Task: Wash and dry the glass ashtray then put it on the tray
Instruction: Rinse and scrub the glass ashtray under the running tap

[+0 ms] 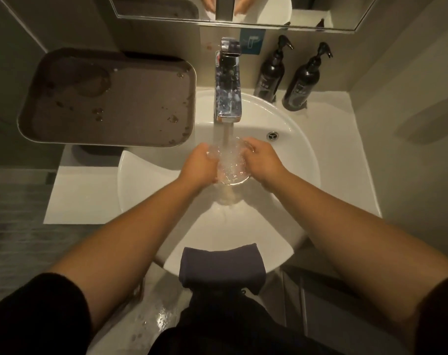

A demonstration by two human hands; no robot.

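The clear glass ashtray [230, 162] is held over the white sink [294, 160] under running water from the chrome tap [228, 90]. My left hand [201, 163] grips its left side and my right hand [265, 163] grips its right side. Water splashes inside the glass and runs off below it. A brown tray [110, 98] with wet spots sits on the counter to the left of the tap. A dark folded cloth [221, 265] hangs over the sink's near rim.
Two dark pump bottles [270, 70] [304, 80] stand at the back right of the counter. A mirror [243, 8] hangs above the tap. The overflow hole [272, 135] is in the sink wall to the right. The floor below is wet.
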